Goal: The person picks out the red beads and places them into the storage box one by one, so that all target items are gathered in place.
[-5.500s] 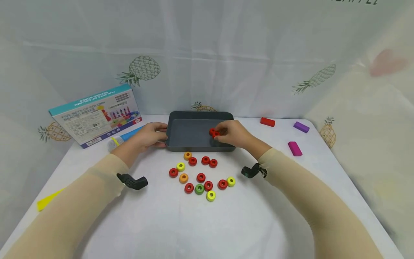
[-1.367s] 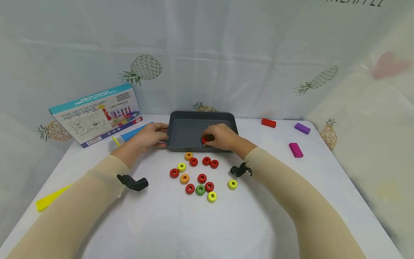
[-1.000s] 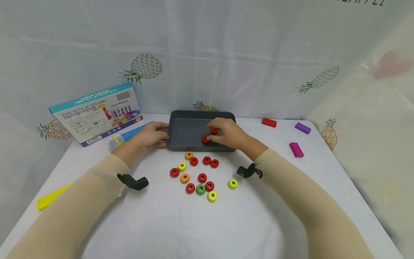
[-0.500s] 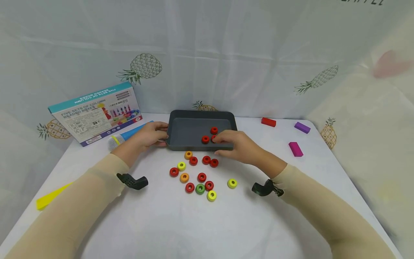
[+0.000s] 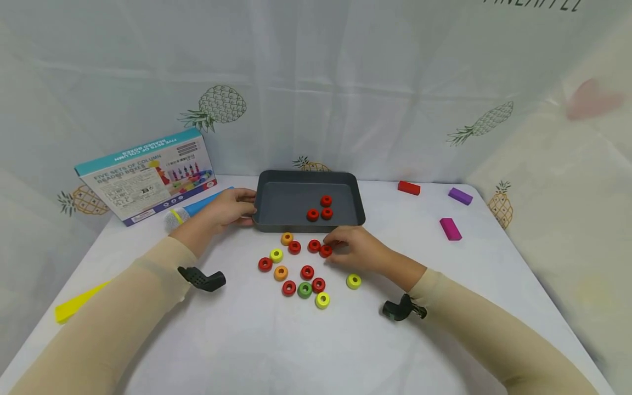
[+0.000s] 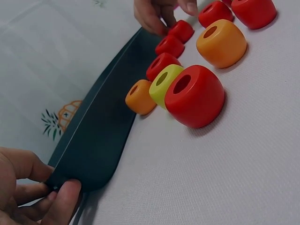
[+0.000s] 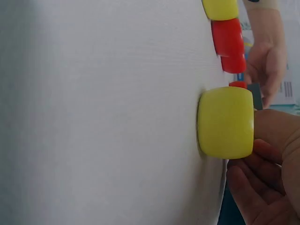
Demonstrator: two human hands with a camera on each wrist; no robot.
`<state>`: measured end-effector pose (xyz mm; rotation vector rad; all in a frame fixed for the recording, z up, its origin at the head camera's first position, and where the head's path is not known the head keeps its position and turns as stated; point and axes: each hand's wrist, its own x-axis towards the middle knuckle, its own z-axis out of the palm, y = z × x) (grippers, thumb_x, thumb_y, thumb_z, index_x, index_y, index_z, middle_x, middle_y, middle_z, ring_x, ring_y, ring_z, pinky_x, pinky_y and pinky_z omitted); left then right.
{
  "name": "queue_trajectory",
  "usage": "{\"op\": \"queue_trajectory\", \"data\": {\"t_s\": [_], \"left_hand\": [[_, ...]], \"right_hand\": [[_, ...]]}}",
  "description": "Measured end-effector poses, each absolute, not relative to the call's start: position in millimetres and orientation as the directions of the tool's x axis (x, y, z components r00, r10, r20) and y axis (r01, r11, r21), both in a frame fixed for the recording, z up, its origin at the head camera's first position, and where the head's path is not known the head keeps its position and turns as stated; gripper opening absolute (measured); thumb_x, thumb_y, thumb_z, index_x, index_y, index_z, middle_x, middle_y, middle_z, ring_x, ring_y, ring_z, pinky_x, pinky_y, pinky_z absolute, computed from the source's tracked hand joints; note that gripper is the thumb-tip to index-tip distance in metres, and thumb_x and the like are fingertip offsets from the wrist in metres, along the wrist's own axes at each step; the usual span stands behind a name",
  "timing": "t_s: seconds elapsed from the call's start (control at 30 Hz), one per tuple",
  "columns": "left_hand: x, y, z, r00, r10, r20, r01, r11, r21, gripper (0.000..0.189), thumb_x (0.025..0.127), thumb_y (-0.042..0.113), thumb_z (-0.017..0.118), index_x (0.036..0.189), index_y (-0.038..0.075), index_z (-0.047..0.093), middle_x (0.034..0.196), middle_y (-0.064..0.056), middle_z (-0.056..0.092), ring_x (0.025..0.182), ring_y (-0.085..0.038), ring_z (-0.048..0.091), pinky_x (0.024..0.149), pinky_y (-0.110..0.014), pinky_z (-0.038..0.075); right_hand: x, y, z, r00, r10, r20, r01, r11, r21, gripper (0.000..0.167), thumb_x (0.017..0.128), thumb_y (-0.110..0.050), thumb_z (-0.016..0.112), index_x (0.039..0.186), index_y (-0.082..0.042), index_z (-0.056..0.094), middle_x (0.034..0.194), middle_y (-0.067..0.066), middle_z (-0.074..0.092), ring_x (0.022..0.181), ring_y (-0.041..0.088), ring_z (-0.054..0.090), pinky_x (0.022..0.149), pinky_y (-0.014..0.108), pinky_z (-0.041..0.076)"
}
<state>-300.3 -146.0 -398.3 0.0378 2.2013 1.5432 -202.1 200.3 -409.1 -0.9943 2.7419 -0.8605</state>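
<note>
Tray (image 5: pixel 286 203), one, dark grey, flat, on a counter (image 5: pixel 296 345) spread with white; three red beads (image 5: pixel 312 218) inside it, toward the right end. Left hand (image 5: pixel 229 207), at the tray's left end, fingers clamped on its rim, thumb against the wall. Right hand (image 5: pixel 360 248), just in front of the tray's right half, finger and thumb apart, one on either side of a red bead (image 5: pixel 326 254) on the counter; whether both touch it, cannot tell. Loose in front of the tray: six further red beads (image 5: pixel 289 292), two orange beads (image 5: pixel 281 277), three yellow beads (image 5: pixel 322 305), one green bead (image 5: pixel 304 295), all with holes upward. Left of the tray: a blue microphone (image 5: pixel 199 205) with mesh head, partly hidden by the left arm; beyond it a printed box (image 5: pixel 148 178) with teal top; nearer the person, a yellow block (image 5: pixel 74 307), partly under the left sleeve (image 5: pixel 113 307). Right of the tray: a red block (image 5: pixel 408 188), a purple block (image 5: pixel 460 196), a pink block (image 5: pixel 450 229), well apart. Behind the tray: a pale cloth (image 5: pixel 345 109) with pineapple prints.
</note>
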Motion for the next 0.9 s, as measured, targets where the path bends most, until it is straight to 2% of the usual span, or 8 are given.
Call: {"op": "queue_trajectory", "data": {"t_s": [0.4,0.53,0.7,0.9], "left_hand": [[-300.8,-147.1,-400.0,-0.898,0.287,-0.334,-0.222,0.361,0.906,0.061,0.101,0.007,0.055,0.157,0.006,0.033,0.156,-0.016,0.040,0.129,-0.034,0.054,0.089,-0.036,0.061],[-301.0,-146.5,-399.0,-0.898,0.284,-0.337,-0.223,0.366,0.904,0.060,0.101,0.007,0.055,0.157,0.005,0.033,0.155,-0.017,0.041,0.128,-0.034,0.054,0.090,-0.037,0.060],[-301.3,-146.1,-398.6,-0.896,0.285,-0.342,-0.226,0.371,0.901,0.061,0.100,0.006,0.056,0.157,0.004,0.033,0.155,-0.017,0.041,0.128,-0.035,0.054,0.089,-0.036,0.061],[-300.8,-145.9,-397.5,-0.895,0.275,-0.351,-0.237,0.373,0.897,0.060,0.101,0.006,0.056,0.157,0.007,0.034,0.155,-0.016,0.041,0.129,-0.034,0.053,0.092,-0.038,0.060]], "right_hand": [[-204.5,195.3,-404.6,-0.764,-0.640,0.078,-0.589,0.643,-0.489,0.031,0.086,-0.024,0.082,0.114,-0.014,0.074,0.106,-0.008,0.070,0.095,0.007,0.063,0.084,0.024,0.058],[-208.4,199.2,-389.9,-0.765,-0.632,0.124,-0.599,0.627,-0.498,0.027,0.086,-0.020,0.081,0.112,-0.013,0.074,0.103,-0.008,0.070,0.095,0.009,0.065,0.084,0.026,0.059],[-227.7,200.8,-368.4,-0.768,-0.605,0.212,-0.613,0.598,-0.516,0.027,0.086,-0.016,0.082,0.111,-0.010,0.074,0.106,-0.002,0.071,0.095,0.014,0.067,0.085,0.032,0.061],[-263.3,188.7,-356.7,-0.802,-0.560,0.207,-0.578,0.642,-0.504,0.030,0.089,-0.020,0.080,0.115,-0.007,0.072,0.110,0.003,0.070,0.098,0.018,0.067,0.086,0.034,0.060]]}}
